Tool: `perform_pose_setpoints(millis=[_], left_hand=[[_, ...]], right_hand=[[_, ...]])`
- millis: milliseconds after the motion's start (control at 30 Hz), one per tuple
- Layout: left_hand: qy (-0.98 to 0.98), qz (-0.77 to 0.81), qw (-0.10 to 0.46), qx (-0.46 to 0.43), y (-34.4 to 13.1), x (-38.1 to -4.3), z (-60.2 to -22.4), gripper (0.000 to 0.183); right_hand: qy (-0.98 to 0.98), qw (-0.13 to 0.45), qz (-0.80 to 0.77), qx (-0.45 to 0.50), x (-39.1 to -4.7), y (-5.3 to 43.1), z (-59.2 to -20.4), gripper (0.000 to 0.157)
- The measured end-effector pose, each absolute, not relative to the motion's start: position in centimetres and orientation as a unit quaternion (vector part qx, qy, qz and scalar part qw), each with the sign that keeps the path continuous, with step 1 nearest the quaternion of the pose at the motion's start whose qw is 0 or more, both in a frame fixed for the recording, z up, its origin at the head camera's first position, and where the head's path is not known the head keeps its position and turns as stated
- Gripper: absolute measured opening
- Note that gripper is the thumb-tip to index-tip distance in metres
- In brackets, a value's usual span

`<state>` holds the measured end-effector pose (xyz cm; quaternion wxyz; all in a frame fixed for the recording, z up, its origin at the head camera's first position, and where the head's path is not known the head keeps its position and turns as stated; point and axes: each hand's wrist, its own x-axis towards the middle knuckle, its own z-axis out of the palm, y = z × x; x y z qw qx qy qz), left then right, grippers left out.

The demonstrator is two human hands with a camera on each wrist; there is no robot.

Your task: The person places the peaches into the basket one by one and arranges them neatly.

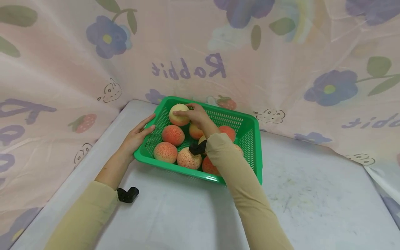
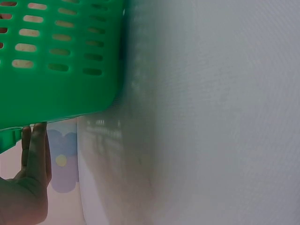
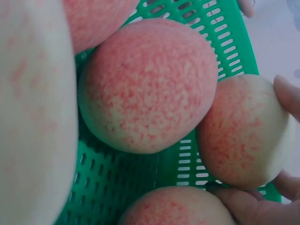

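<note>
A green plastic basket (image 1: 247, 128) with slotted walls holds several red-and-yellow speckled peaches, among them one peach (image 1: 173, 135) near its left wall. Inside its far left corner, my right hand (image 1: 197, 116) grips a paler peach (image 1: 179, 119) between thumb and fingers. That gripped peach (image 3: 241, 133) appears at the right of the right wrist view, beside a redder peach (image 3: 150, 89). My left hand (image 1: 134, 139) rests against the basket's left rim. In the left wrist view its fingers (image 2: 36, 150) look straight and touch the basket's outer side (image 2: 56, 93).
The basket stands on a white table (image 1: 175, 215) near the back. Behind and to the left hangs a pink printed cloth (image 1: 187, 41) with flowers and lettering. Black camera mounts (image 1: 128, 195) sit at both wrists. Faint dark marks (image 1: 290, 191) show on the tabletop at right.
</note>
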<state>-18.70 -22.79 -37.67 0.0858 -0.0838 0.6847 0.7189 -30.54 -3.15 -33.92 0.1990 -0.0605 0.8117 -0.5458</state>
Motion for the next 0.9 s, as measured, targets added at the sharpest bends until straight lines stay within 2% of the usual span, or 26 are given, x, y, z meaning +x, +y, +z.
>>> perform_pose_setpoints(millis=[367,567,900], left_hand=[[0.692,0.712,0.083,-0.086,-22.79,-18.82,-37.78,0.053],[0.689,0.715,0.085,-0.087,-22.93,-18.77,-37.79,0.053],[0.695,0.71,0.081,-0.083,-22.8,-18.73,-37.8,0.053]], right_hand=[[0.805,0.221,-0.549,-0.042,-30.66,-3.02,-33.72,0.072],[0.793,0.231,-0.562,-0.038,-30.86,-3.36,-33.6,0.065],[0.805,0.256,-0.534,-0.028,-30.78,-3.14,-32.99,0.072]])
